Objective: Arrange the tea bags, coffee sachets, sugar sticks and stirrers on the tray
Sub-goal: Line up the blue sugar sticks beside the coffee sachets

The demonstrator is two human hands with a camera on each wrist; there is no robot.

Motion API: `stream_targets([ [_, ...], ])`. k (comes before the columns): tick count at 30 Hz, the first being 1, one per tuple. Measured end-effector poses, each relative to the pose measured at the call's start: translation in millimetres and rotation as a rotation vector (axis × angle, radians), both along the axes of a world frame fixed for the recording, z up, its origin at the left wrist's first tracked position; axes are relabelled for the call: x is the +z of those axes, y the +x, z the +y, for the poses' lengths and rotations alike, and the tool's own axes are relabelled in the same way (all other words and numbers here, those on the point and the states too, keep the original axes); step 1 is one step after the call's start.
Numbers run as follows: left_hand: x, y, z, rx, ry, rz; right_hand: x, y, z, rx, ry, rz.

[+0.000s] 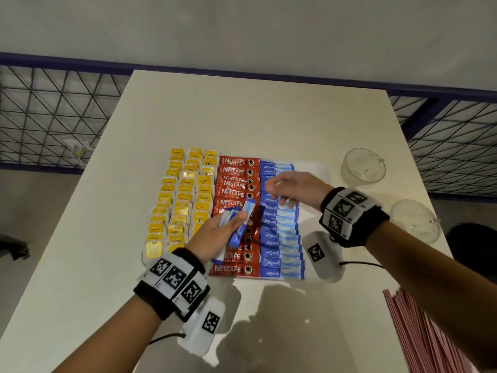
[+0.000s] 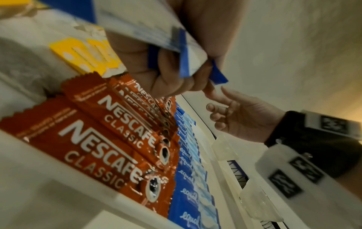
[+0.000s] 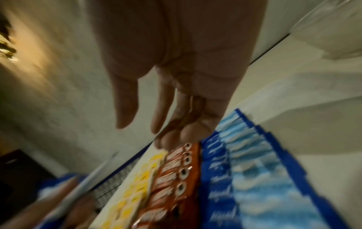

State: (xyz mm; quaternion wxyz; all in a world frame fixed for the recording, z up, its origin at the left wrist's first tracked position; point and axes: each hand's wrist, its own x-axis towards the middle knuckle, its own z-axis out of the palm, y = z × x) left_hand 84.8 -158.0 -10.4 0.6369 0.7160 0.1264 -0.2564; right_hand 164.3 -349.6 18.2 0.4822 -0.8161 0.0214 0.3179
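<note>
On the white tray, yellow tea bags fill the left, red coffee sachets form the middle column and blue sugar sticks the right one. My left hand hovers over the sachets and grips a bundle of blue sugar sticks, seen close up as held sugar sticks. My right hand hangs just above the sugar column with fingers loosely spread and nothing in it. Red-and-white stirrers lie in a heap on the table at the near right, off the tray.
Two clear glass bowls stand on the table right of the tray. The tray has a bare white strip right of the sugar column. A wire mesh fence runs behind the table. A dark chair sits at the right edge.
</note>
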Motion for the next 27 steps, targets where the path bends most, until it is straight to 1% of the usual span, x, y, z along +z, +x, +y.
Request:
stream_targets([
  [2,0.9,-1.8,-4.1,-0.038,0.023,-0.022,6.9,-19.7,8.9,0.133,0.056,0.077],
  [4,4.3,-4.8,-8.2,-0.069,0.051,-0.056,7.1,-33.3,13.7,0.144,0.093,0.095],
  [6,4.7,-7.4,-9.4,-0.091,0.104,-0.086,7.4,-40.9,14.1,0.126,0.107,0.06],
  [9,6.7,-13.0,-8.0,-0.117,0.151,-0.106,8.3,-46.9,10.1,0.056,0.141,0.062],
  [12,10.5,-18.6,-8.1,-0.115,0.081,-0.053,9.5,-50.1,5.4,-0.063,0.213,0.074],
  [15,12.3,-22.7,-8.2,-0.105,0.063,-0.048,10.2,-51.9,-1.1,-0.187,0.272,0.084],
  [17,13.0,-23.5,-7.6,-0.1,0.069,-0.063,11.2,-53.9,-4.4,-0.21,0.289,0.093],
  [19,14.0,-23.9,-7.3,-0.132,0.109,-0.082,10.4,-55.1,-7.2,-0.231,0.307,0.095],
  [21,14.4,-24.0,-7.0,-0.179,0.162,-0.106,8.6,-54.9,-10.5,-0.22,0.272,0.078],
  [25,14.4,-24.7,-7.0,-0.208,0.224,-0.132,6.3,-50.2,-17.8,-0.045,0.004,0.045],
  [27,14.6,-24.9,-6.5,-0.215,0.254,-0.151,6.1,-44.1,-21.7,-0.012,-0.069,0.041],
])
